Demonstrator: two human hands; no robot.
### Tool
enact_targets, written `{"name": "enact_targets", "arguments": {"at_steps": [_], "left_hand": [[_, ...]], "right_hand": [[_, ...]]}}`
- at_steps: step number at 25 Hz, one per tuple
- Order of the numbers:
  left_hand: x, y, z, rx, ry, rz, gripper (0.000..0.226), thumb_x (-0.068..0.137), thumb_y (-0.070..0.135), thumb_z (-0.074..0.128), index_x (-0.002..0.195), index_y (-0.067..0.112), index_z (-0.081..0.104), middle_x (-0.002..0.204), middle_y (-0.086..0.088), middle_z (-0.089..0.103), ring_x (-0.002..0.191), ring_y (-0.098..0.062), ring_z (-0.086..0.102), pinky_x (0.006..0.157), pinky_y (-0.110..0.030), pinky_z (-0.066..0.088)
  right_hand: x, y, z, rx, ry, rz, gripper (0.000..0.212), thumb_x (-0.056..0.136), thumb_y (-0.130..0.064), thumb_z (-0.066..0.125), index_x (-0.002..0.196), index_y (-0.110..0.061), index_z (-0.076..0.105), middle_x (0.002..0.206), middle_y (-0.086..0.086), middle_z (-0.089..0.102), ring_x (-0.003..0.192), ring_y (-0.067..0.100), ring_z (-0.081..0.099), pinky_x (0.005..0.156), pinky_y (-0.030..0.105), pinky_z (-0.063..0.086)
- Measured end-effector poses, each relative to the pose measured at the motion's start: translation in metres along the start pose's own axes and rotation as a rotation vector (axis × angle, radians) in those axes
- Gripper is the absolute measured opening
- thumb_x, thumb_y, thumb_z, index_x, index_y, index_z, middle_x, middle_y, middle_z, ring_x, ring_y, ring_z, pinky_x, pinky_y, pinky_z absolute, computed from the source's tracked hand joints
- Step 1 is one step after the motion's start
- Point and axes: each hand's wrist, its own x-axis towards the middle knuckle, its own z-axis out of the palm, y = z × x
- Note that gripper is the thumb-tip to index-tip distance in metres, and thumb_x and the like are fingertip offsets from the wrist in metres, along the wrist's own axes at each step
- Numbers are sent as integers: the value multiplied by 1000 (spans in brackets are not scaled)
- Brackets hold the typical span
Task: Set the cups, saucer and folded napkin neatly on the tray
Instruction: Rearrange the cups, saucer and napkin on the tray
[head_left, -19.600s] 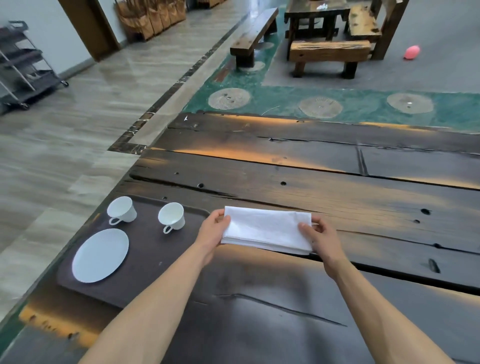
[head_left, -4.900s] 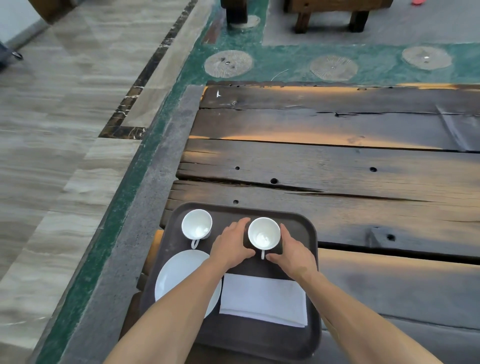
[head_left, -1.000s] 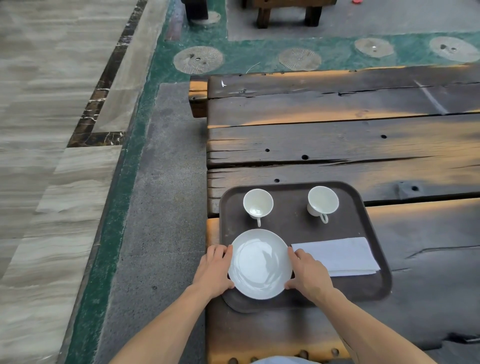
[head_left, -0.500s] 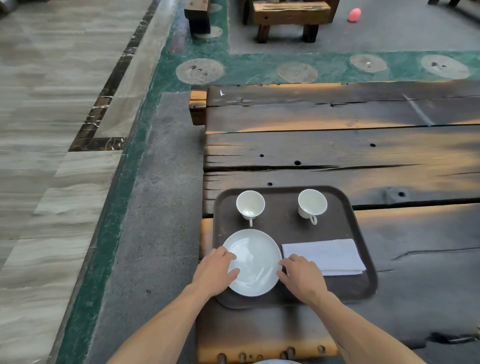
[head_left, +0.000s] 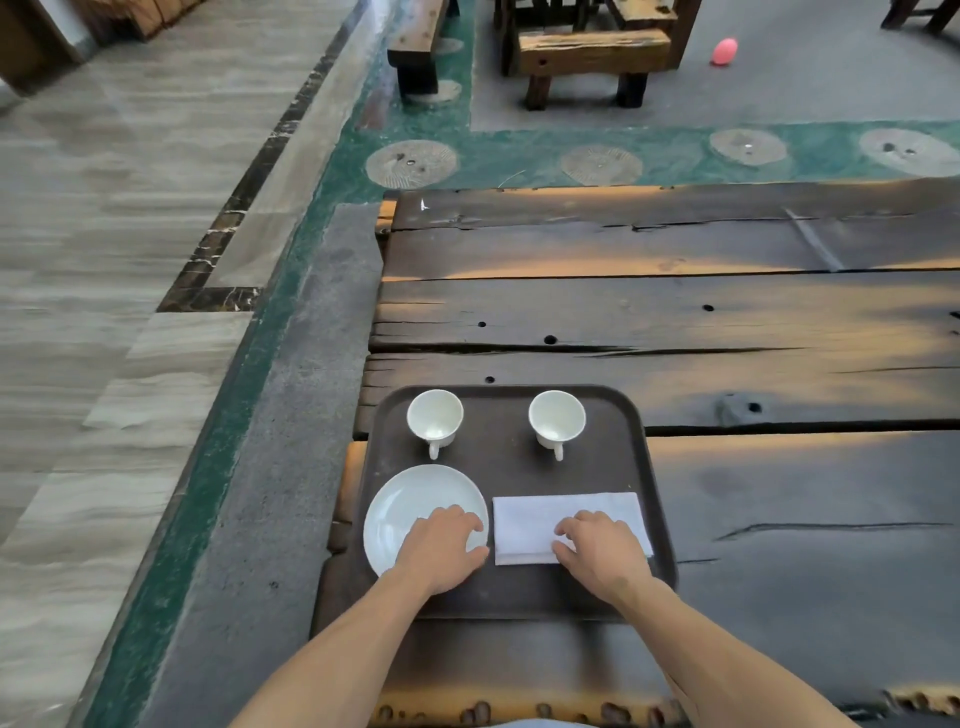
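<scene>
A dark brown tray (head_left: 498, 467) lies at the near left corner of the wooden table. Two white cups stand upright at its far side, the left cup (head_left: 435, 419) and the right cup (head_left: 557, 420), handles pointing toward me. A white saucer (head_left: 410, 506) occupies the tray's near left. Beside it on the right lies the folded white napkin (head_left: 535, 517). My left hand (head_left: 441, 551) rests on the saucer's near right part with loosely bent fingers. My right hand (head_left: 600, 553) lies on the napkin's near right part.
The table's left edge (head_left: 371, 338) drops to a grey and green floor strip. The dark plank tabletop (head_left: 727, 322) stretches far and right of the tray. Wooden benches (head_left: 592, 52) and a pink object (head_left: 723, 51) sit on the floor beyond.
My left hand moved from the saucer's left rim onto its right part. My right hand moved from the saucer's right rim onto the napkin. The view rose slightly.
</scene>
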Motion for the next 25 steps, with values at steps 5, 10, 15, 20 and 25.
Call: {"name": "enact_targets", "arguments": {"at_steps": [5, 10, 15, 20, 25], "left_hand": [[10, 53, 11, -51, 43, -68, 41, 94, 42, 49, 132, 28, 54, 134, 6, 53, 120, -19, 49, 100, -37, 39], [18, 79, 17, -11, 60, -105, 41, 95, 43, 50, 134, 31, 52, 141, 7, 50, 124, -18, 49, 104, -35, 35], [22, 79, 14, 20, 65, -136, 44, 93, 42, 52, 136, 31, 52, 140, 6, 50, 125, -18, 48, 103, -36, 35], [36, 61, 11, 47, 27, -123, 48, 90, 39, 56, 137, 30, 50, 137, 5, 51, 126, -17, 44, 105, -35, 32], [56, 47, 7, 117, 41, -110, 51, 87, 37, 58, 137, 32, 48, 137, 7, 46, 135, -18, 31, 115, -37, 18]], "right_hand": [[-4, 61, -16, -18, -6, -60, 39, 99, -41, 42, 132, -26, 56, 129, -3, 59, 119, 20, 53, 96, 36, 43], [-3, 101, -24, 0, -10, -72, 39, 98, -40, 45, 132, -26, 57, 128, -2, 59, 113, 21, 57, 93, 33, 44], [7, 112, -26, -11, -31, -75, 41, 97, -39, 45, 134, -26, 54, 127, -2, 58, 113, 21, 56, 93, 34, 44], [23, 104, -25, -79, -29, -53, 44, 96, -39, 47, 139, -28, 47, 132, -3, 52, 125, 21, 44, 96, 36, 38], [40, 105, -27, -136, -52, 23, 47, 95, -38, 49, 141, -29, 42, 138, -3, 48, 133, 23, 34, 103, 39, 32]]}}
